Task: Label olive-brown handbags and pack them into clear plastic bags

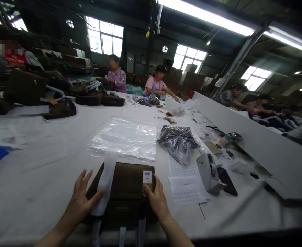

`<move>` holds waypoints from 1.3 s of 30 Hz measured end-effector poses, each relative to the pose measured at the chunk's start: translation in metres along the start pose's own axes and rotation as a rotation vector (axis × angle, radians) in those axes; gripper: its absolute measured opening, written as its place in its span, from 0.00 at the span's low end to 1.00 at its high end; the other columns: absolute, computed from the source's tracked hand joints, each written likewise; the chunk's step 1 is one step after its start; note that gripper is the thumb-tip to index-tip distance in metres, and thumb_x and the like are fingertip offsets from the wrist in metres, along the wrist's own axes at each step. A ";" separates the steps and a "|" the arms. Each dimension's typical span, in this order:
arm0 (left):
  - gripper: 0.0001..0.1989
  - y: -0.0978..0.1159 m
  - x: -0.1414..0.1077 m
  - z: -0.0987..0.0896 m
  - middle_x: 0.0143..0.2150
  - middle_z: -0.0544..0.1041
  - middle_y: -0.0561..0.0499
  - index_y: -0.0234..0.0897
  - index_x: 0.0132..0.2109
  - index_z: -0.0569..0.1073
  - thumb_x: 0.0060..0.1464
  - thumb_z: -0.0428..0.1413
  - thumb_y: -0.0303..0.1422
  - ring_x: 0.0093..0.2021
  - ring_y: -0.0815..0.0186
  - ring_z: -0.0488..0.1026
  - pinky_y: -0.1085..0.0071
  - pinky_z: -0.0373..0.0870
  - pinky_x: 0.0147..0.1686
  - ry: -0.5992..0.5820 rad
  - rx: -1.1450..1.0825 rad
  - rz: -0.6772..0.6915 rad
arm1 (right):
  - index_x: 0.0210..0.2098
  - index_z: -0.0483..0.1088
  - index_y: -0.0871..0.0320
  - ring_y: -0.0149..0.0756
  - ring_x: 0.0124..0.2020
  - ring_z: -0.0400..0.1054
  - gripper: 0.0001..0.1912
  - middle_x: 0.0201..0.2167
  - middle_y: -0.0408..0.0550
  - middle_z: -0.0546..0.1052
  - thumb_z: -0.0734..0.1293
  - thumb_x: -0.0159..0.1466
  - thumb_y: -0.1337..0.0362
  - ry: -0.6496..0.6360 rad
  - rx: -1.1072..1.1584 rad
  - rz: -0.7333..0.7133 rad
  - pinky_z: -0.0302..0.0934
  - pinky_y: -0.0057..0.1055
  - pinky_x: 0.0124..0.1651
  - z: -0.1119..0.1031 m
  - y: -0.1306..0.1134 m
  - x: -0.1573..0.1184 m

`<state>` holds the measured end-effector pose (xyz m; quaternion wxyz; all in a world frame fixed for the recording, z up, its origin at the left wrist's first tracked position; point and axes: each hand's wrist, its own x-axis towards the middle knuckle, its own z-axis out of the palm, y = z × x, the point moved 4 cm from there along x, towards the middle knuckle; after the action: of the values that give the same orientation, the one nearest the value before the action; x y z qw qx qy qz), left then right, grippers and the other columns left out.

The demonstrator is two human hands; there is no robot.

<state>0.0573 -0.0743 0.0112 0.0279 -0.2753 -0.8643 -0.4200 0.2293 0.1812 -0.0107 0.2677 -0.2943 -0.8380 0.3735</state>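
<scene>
Bag (127, 180), dark brown, lying on the near side of the white table (70, 178), right between two bare hands! Left hand (83, 193) spread wide, fingers up off the cloth, thumb against the white strip (109, 176) that runs along the bag's left side. Right hand (156, 199) closed in on the opposite edge, thumb pressing the brown card just under a barcode label (147, 176).

Looks like a positioning moment, bag and label being kept in order; the next move, I'd judge, calls for a steady two-sided hold with that strip and the straps (122, 236) kept from snagging.

Just beyond, a stack of clear plastic sleeves (125, 137) lies close to the bag's top edge, the strip reaching right up to it, so sliding forward is hampered. To the right, printed sheets (188, 188) and a tape dispenser (209, 175) crowd that flank, a plastic-wrapped dark bundle (178, 137) behind.

Farther out, more brown bags (28, 87) are piled left, and across the table two co-workers, one in purple (117, 77), one in pink (152, 84), busy with their hands.
</scene>
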 end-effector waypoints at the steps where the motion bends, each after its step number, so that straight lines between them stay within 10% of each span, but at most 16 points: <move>1: 0.31 0.012 0.006 -0.002 0.67 0.47 0.44 0.43 0.63 0.54 0.55 0.52 0.41 0.66 0.50 0.45 0.50 0.48 0.62 0.033 0.070 0.169 | 0.61 0.53 0.57 0.52 0.60 0.56 0.32 0.57 0.60 0.62 0.64 0.61 0.56 0.029 -0.066 -0.061 0.57 0.53 0.57 0.001 -0.006 0.006; 5: 0.28 0.052 0.030 0.017 0.65 0.57 0.48 0.44 0.65 0.50 0.59 0.46 0.32 0.64 0.58 0.53 0.58 0.50 0.63 -0.172 0.304 0.643 | 0.62 0.53 0.51 0.49 0.66 0.41 0.27 0.65 0.51 0.53 0.59 0.64 0.68 -0.106 -0.320 -0.434 0.46 0.57 0.62 0.014 -0.042 0.024; 13: 0.34 0.041 0.058 0.059 0.65 0.57 0.48 0.47 0.64 0.55 0.54 0.49 0.52 0.64 0.49 0.52 0.54 0.46 0.61 -0.158 0.611 0.766 | 0.66 0.40 0.55 0.56 0.66 0.37 0.42 0.66 0.58 0.44 0.64 0.60 0.52 -0.400 -0.520 -0.429 0.40 0.63 0.62 0.049 -0.053 0.036; 23: 0.28 0.019 0.062 0.037 0.67 0.51 0.52 0.47 0.64 0.53 0.59 0.47 0.41 0.65 0.56 0.51 0.59 0.53 0.61 -0.347 0.141 0.517 | 0.65 0.43 0.51 0.58 0.66 0.36 0.37 0.67 0.56 0.41 0.60 0.61 0.49 -0.399 -0.380 -0.431 0.35 0.68 0.59 0.035 -0.054 0.037; 30: 0.18 -0.013 0.112 -0.008 0.61 0.64 0.57 0.47 0.56 0.66 0.61 0.45 0.39 0.62 0.61 0.58 0.62 0.51 0.63 -0.029 -0.199 -0.002 | 0.60 0.55 0.57 0.45 0.65 0.44 0.24 0.64 0.55 0.53 0.57 0.65 0.58 -0.003 -0.035 -0.196 0.45 0.52 0.63 -0.011 -0.032 0.111; 33: 0.19 -0.035 0.157 0.002 0.58 0.67 0.52 0.40 0.56 0.66 0.61 0.43 0.38 0.59 0.61 0.62 0.61 0.54 0.62 0.074 -0.006 -0.096 | 0.53 0.64 0.56 0.39 0.59 0.57 0.17 0.56 0.53 0.66 0.59 0.64 0.64 -0.027 0.034 -0.222 0.52 0.44 0.61 0.011 -0.013 0.164; 39: 0.26 -0.069 0.229 0.080 0.59 0.66 0.42 0.33 0.55 0.67 0.47 0.47 0.21 0.61 0.55 0.59 0.55 0.54 0.59 -0.505 0.420 0.232 | 0.45 0.71 0.55 0.43 0.51 0.65 0.20 0.49 0.51 0.73 0.72 0.53 0.65 -0.519 -0.343 -0.407 0.60 0.38 0.53 0.100 0.008 0.214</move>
<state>-0.1565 0.0544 -0.0250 -0.0832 -0.4552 -0.8744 -0.1458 0.0187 0.2872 -0.0260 0.0619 -0.0578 -0.9698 0.2288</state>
